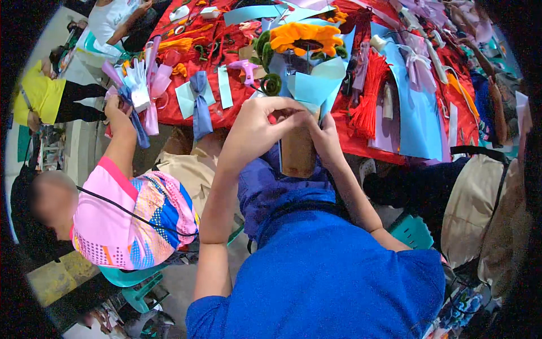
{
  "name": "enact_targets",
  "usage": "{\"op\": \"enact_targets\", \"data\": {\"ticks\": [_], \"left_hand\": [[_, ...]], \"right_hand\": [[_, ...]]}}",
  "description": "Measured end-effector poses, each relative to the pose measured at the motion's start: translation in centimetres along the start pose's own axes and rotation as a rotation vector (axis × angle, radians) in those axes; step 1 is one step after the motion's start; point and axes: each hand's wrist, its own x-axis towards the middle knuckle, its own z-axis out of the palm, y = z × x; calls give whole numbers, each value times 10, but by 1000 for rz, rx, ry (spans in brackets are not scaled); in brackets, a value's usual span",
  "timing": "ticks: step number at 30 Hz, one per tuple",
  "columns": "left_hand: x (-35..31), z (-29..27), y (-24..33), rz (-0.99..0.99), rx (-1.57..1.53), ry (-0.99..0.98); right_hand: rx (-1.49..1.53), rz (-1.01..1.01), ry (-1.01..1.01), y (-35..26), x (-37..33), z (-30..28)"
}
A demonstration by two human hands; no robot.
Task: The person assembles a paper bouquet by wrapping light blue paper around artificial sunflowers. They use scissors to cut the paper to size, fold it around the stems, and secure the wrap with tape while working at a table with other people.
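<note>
I hold a small bouquet upright over my lap. Its top is an orange fuzzy-wire flower (305, 38) with dark green curled leaves (271, 85), and light blue wrapping paper (323, 79) folds around it. Below my fingers hangs a brown paper lower part (298, 153). My left hand (262, 124) pinches the bouquet's neck from the left, thumb and fingers closed. From the right, my right hand (327, 135) closes on the same neck, its fingertips partly behind the wrap. What lies right between the fingertips is hidden.
The red-covered table (226, 116) ahead carries a pink glue gun (244, 69), a blue ribbon bow (200, 101), red fuzzy wires (370, 93) and blue paper sheets (412, 107). At my left sits a person in a pink patterned shirt (135, 220), holding a wrapped bouquet (136, 85).
</note>
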Motion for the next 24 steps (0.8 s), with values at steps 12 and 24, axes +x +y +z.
{"op": "enact_targets", "data": {"ticks": [12,24], "left_hand": [[2,9,4,70,238,102],[8,6,17,14,217,31]], "right_hand": [[31,-80,-43,0,-3,5],[-52,-177,28,-4,0,6]]}}
